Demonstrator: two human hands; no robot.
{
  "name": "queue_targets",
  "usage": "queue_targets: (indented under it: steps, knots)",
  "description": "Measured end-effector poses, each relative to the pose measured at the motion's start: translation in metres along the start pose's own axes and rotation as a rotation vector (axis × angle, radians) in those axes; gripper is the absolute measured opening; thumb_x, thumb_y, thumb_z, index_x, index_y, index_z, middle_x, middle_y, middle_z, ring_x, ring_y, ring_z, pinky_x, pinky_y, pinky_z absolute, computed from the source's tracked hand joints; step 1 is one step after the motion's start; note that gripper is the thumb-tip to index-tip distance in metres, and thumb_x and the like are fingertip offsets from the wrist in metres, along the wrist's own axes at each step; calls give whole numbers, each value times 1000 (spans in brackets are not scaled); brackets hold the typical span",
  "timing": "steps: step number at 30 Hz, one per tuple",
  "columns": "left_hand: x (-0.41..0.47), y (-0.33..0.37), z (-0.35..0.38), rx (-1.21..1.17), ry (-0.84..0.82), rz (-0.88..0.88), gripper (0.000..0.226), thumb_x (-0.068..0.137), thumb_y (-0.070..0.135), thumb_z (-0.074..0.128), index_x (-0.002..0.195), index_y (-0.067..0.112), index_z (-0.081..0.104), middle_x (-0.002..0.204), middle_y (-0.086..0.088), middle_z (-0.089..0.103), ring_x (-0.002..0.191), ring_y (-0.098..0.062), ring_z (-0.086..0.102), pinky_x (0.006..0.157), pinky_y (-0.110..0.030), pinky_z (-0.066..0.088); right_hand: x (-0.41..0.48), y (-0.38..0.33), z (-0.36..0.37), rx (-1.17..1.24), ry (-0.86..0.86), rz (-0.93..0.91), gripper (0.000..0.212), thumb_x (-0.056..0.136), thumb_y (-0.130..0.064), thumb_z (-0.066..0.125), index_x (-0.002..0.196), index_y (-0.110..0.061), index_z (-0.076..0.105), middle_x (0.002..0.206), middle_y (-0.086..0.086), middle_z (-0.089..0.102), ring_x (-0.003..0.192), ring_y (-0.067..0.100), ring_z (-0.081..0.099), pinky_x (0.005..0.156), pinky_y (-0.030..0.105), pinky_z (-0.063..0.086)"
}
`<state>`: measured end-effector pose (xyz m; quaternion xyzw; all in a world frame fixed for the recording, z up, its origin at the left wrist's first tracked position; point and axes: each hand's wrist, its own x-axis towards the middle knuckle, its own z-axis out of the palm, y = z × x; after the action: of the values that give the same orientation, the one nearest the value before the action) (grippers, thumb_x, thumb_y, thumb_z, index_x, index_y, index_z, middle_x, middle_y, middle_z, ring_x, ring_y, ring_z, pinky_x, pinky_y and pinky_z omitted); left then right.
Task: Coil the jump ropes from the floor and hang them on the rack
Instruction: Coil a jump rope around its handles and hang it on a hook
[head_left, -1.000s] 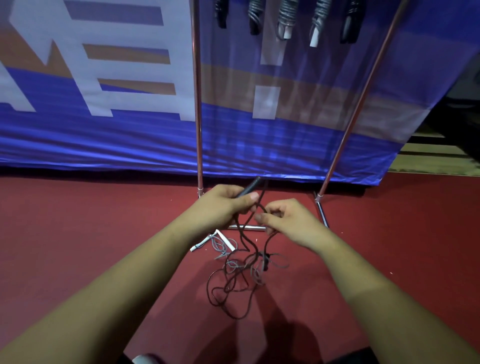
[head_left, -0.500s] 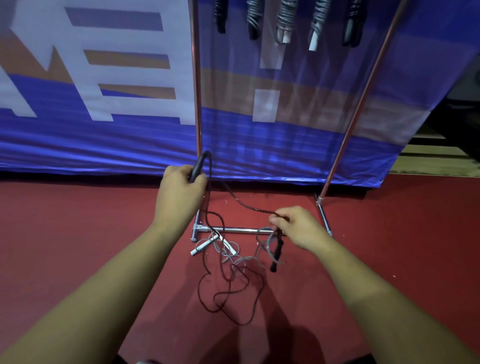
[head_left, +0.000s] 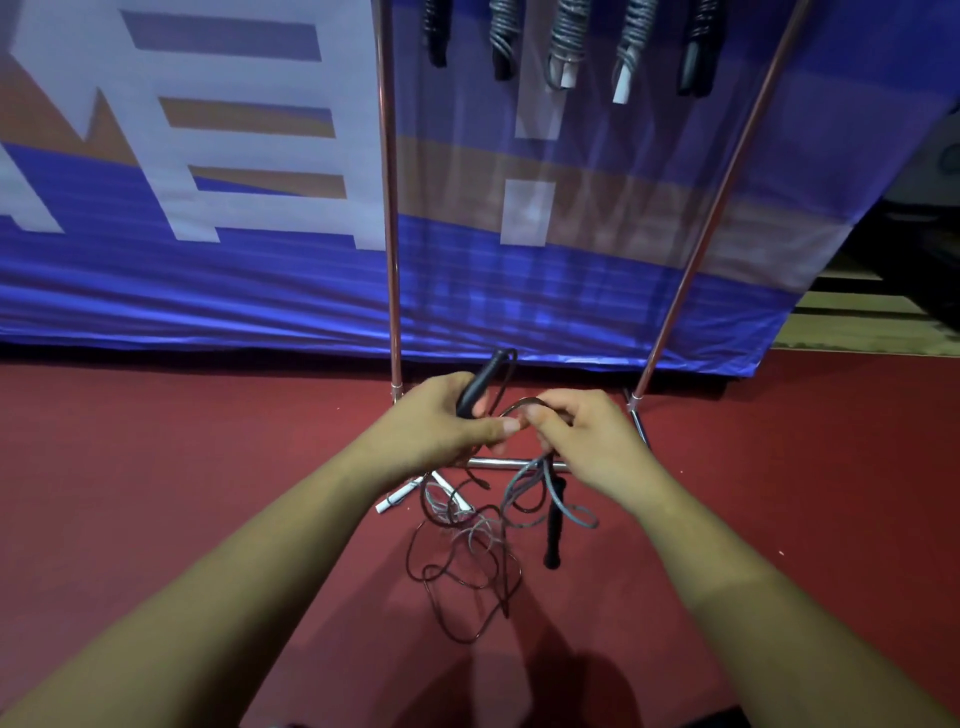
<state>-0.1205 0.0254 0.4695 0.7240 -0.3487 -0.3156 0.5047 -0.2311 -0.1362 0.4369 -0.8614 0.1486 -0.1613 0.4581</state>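
left hand (head_left: 441, 423) grips the black jump rope's handle (head_left: 480, 384); right hand (head_left: 587, 441) pinches a loop of its cord (head_left: 519, 404) just beside. slack lies on the red floor (head_left: 156, 493) near the rack (head_left: 388, 208) base, tangled w/ a grey rope (head_left: 566, 506). risk: further coiling prob drags the grey one up & knots both.

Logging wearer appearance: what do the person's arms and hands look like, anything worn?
The left hand and right hand are bare: no gloves, no rings visible. The left forearm and right forearm are bare to the frame's edge, with no sleeves, watch or wristband in view.
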Motion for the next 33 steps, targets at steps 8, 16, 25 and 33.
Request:
queue_targets:
  steps: [8,16,25,33]
  knots:
    - [1,7,-3,-363,210,109,38,93,-6,57,74,18,34,60,-4,33,44,-7,39,39,-15,28,3,35,1,-260,-204,54,22,87,-30,69,75,-14,60,67,4,59,56,5,44,58,29,41]
    - [3,4,-10,-431,326,63,37,94,-3,57,75,20,35,61,-8,45,39,-7,38,36,-15,27,7,42,-6,-195,-104,71,15,90,-17,68,77,-25,65,66,-11,63,59,-4,54,62,16,42]
    - [9,-9,-4,48,292,16,36,83,15,79,86,11,44,104,0,71,53,-16,66,60,-28,53,2,17,-6,11,72,-21,12,90,-20,70,84,-31,72,76,0,72,69,10,66,74,34,53]
    - [6,4,8,-123,67,20,30,93,-1,63,80,14,41,62,-2,60,43,-10,40,40,-17,30,3,13,-2,188,-53,-33,13,92,-18,68,82,-26,69,58,1,60,56,9,57,57,26,40]
